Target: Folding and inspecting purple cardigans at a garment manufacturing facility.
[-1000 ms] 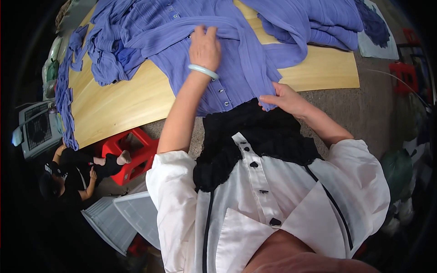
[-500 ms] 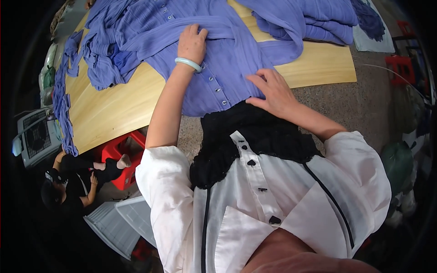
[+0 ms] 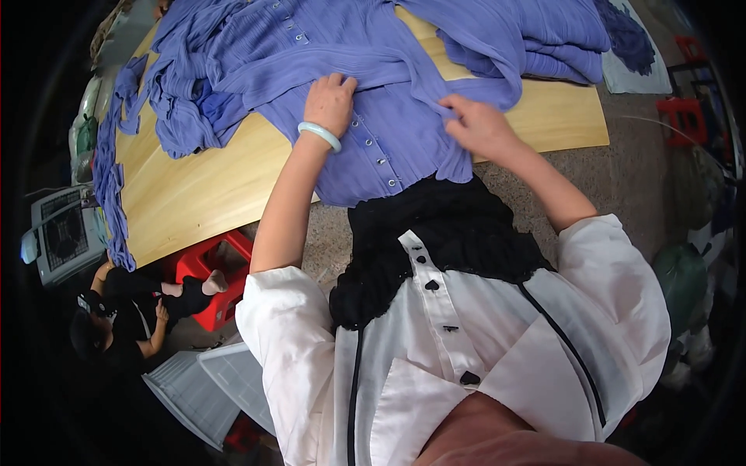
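Now, closest to us, we see the wearer's white shirt (image 3: 303, 326) with its black gathered waist (image 3: 423, 213), and just beyond it the hem of a crinkled periwinkle button-front garment (image 3: 342, 175), which lies spread on the light wood tabletop (image 3: 194, 210) and reaches past its near edge. At the garment's right side we find the right hand (image 3: 480, 130): a second ago it pinched the hem corner, then it hovered with parted fingers over the lower front, and now it is higher up with its fingers curled in. Creases run toward the fingertips, yet we cannot tell whether any cloth is caught between them. The left hand (image 3: 329, 107), a pale bangle (image 3: 322, 133) at its wrist, rests palm down beside the row of fasteners (image 3: 368, 142), loose and clasping nothing that we can see; it has slid from the top of the long cloth band (image 3: 365, 64) to that band's lower edge. For the work, we judge, this leaves the hem corner free and brings attention to the side edge, with the front steadied. Farther off we see the folded periwinkle stack (image 3: 559, 39) at the table's right and, beyond the table, a red stool (image 3: 684, 120).
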`<control>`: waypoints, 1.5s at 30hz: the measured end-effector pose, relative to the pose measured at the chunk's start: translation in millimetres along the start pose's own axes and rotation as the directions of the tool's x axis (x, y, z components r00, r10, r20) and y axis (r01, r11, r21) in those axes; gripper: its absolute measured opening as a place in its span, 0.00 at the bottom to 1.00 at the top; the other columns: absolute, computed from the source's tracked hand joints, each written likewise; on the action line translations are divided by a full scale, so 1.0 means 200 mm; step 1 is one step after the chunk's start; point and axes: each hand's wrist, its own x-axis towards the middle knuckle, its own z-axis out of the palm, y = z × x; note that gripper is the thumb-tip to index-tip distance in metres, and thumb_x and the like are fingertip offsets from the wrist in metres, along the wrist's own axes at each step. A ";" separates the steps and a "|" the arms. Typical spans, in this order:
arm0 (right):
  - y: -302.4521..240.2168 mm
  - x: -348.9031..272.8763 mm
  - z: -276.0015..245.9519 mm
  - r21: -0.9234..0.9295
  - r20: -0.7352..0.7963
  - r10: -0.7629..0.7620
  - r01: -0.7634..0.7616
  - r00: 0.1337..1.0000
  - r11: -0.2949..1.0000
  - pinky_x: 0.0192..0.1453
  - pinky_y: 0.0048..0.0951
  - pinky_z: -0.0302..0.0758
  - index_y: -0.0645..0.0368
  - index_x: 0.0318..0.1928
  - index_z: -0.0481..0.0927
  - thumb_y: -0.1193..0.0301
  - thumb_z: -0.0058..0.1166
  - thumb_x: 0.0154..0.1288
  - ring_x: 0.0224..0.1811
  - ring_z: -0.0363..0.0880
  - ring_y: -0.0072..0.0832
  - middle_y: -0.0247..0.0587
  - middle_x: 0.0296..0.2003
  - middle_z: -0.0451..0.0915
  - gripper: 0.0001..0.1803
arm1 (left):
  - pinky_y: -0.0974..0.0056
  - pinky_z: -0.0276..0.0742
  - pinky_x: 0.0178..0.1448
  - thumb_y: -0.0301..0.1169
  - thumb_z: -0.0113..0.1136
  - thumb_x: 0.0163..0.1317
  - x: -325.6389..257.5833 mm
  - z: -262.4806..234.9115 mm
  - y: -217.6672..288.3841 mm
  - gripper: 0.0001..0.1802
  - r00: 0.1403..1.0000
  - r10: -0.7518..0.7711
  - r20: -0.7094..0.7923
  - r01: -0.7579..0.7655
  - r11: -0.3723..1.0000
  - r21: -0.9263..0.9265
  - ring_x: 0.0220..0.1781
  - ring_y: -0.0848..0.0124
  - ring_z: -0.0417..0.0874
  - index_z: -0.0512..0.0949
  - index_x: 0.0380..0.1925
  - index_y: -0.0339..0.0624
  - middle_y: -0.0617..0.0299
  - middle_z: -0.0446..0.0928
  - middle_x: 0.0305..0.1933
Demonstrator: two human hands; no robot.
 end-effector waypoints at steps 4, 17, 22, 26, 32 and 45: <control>0.19 0.07 -0.12 0.554 0.050 0.078 -0.093 0.996 0.827 0.30 0.20 0.67 0.61 0.33 0.75 0.66 0.47 0.55 0.25 0.69 0.18 0.30 0.24 0.75 0.11 | 0.59 0.66 0.41 0.26 0.51 0.42 0.05 0.01 0.06 0.12 0.997 0.041 -0.067 -0.047 0.995 -0.082 0.37 0.59 0.71 0.73 0.32 0.42 0.54 0.70 0.31; 0.00 0.12 -0.25 0.914 0.369 -0.171 -0.390 0.914 -0.115 0.42 0.22 0.71 0.61 0.39 0.71 0.70 0.47 0.57 0.37 0.74 0.19 0.35 0.34 0.75 0.10 | 0.57 0.62 0.54 0.26 0.60 0.39 0.14 -0.06 0.42 0.33 0.980 -0.080 -0.181 -0.049 0.791 -0.611 0.52 0.52 0.65 0.62 0.50 0.38 0.45 0.63 0.50; -0.26 0.14 -0.20 0.966 0.257 -0.101 -0.256 0.961 0.026 0.48 0.23 0.68 0.62 0.44 0.68 0.73 0.47 0.57 0.43 0.72 0.21 0.36 0.40 0.73 0.13 | 0.64 0.68 0.51 0.23 0.63 0.38 0.07 -0.13 0.52 0.36 0.823 -0.530 -0.206 0.085 0.474 -0.877 0.48 0.61 0.72 0.59 0.51 0.36 0.48 0.68 0.48; -0.34 0.16 -0.17 0.960 0.272 -0.196 -0.252 0.942 0.121 0.53 0.25 0.64 0.65 0.52 0.62 0.72 0.47 0.58 0.47 0.68 0.21 0.37 0.43 0.70 0.22 | 0.65 0.68 0.51 0.22 0.58 0.45 0.03 -0.12 0.52 0.28 0.790 -0.612 -0.044 0.077 0.169 -0.983 0.49 0.67 0.70 0.62 0.49 0.37 0.55 0.68 0.47; -0.35 0.09 -0.14 0.545 0.083 -0.339 0.242 0.937 0.803 0.57 0.26 0.60 0.59 0.55 0.63 0.69 0.50 0.55 0.56 0.62 0.28 0.41 0.53 0.65 0.26 | 0.61 0.70 0.52 0.40 0.42 0.61 -0.14 -0.03 0.30 0.23 0.700 -0.531 0.477 -0.163 -0.769 -0.618 0.50 0.60 0.69 0.60 0.51 0.35 0.50 0.64 0.51; 0.44 0.03 -0.18 0.314 -0.340 0.237 -0.128 0.910 0.941 0.48 0.29 0.68 0.67 0.50 0.60 0.60 0.59 0.47 0.43 0.71 0.33 0.51 0.41 0.70 0.35 | 0.64 0.74 0.40 0.37 0.45 0.60 -0.24 -0.10 0.32 0.14 0.633 -0.371 0.679 0.109 -0.826 -0.553 0.39 0.61 0.76 0.68 0.36 0.36 0.50 0.73 0.37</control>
